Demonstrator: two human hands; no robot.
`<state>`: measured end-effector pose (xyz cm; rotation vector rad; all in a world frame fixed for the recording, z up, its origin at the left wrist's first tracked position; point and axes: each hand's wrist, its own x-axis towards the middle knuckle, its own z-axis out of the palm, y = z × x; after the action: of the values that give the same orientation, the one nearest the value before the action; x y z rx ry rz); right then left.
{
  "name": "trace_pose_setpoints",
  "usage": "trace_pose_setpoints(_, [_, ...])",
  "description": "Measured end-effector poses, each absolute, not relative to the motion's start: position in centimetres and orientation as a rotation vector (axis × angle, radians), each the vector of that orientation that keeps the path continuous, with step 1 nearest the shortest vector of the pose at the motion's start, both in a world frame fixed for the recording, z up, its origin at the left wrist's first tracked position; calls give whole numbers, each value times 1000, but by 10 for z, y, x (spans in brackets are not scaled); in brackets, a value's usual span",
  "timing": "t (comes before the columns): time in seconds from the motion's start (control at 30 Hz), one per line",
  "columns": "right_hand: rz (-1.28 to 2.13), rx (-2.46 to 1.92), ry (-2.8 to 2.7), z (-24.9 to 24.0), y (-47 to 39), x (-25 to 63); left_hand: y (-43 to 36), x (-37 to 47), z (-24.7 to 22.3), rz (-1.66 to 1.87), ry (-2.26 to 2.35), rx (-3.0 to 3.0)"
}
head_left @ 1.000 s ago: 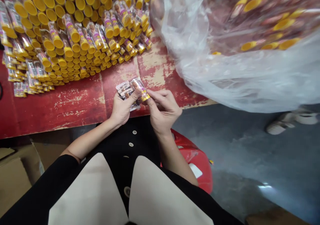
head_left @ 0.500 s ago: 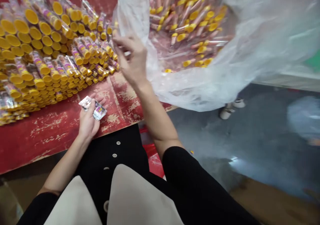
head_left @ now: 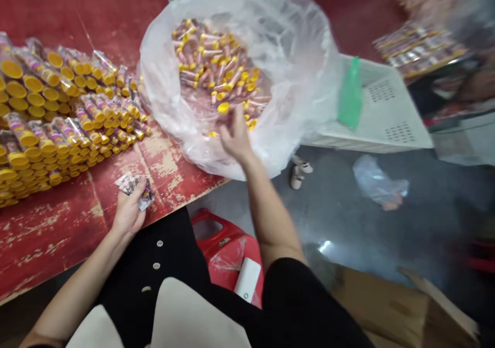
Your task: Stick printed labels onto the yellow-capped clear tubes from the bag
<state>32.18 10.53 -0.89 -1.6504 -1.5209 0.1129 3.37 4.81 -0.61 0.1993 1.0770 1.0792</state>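
I've got a red tabletop with scuffed pale patches [head_left: 73,229] across the left side and up the middle of my view. On its right part sits a big translucent white plastic bag [head_left: 216,160], mouth spread wide. Beside the bag, to its right: a white plastic crate [head_left: 367,138] with perforated panels. Left on the table, a stacked pile of clear-wrapped printed tubes with yellow caps [head_left: 58,144], cap ends toward me. Brown cardboard box [head_left: 386,301] on the floor, lower right; red plastic stool [head_left: 216,252] just right of the wearer's lap, white rectangular object [head_left: 248,278] on it.

Right hand [head_left: 237,136]: reaching over the near rim into the bag mouth, fingers partly curled, tips next to a yellow cap. It's blurred; I can't tell whether the fingers have hold of a tube or only touch one. Loose pinkish tubes with yellow caps [head_left: 216,62] lie jumbled inside the bag.

Left hand [head_left: 129,211]: over the table's front edge, thumb clamped on small printed slips [head_left: 146,197], fanned, pressed against the fingers. Slips sit near the pile, apart from it. Print too small to read.
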Motion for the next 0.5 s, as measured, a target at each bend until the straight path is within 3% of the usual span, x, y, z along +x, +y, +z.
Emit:
trace_pose_setpoints(0.07, [750, -1421, -1328, -12, 75, 265, 47, 40, -5, 1155, 1094, 214])
trace_pose_setpoints(0.13, [967, -1328, -1363, -17, 45, 207, 44, 44, -3, 1227, 1074, 252])
trace_pose_setpoints(0.27, [1086, -1288, -1149, -26, 14, 140, 38, 39, -3, 1273, 1042, 311])
trace_pose_setpoints(0.5, [1176, -1270, -809, -23, 16, 132, 29, 37, -5, 1475, 1084, 260])
